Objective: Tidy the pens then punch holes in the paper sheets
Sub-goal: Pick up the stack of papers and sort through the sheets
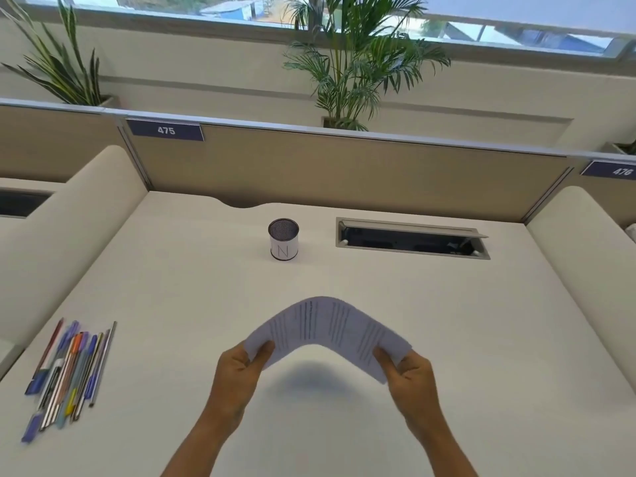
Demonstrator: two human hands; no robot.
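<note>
A stack of printed paper sheets (pixel 327 328) is held above the white desk (pixel 481 339), bowed upward in the middle. My left hand (pixel 237 370) grips its left edge and my right hand (pixel 409 373) grips its right edge. Several pens and pencils (pixel 69 370) lie side by side on the desk at the far left, apart from both hands. A mesh pen holder (pixel 283 239) marked with an N stands upright at the back middle of the desk and looks empty. No hole punch is in view.
An open cable tray slot (pixel 413 241) is set into the desk at the back right. Padded side dividers (pixel 86 215) flank the desk and a partition panel (pixel 344 166) closes the back. Potted plants (pixel 354 63) stand behind it.
</note>
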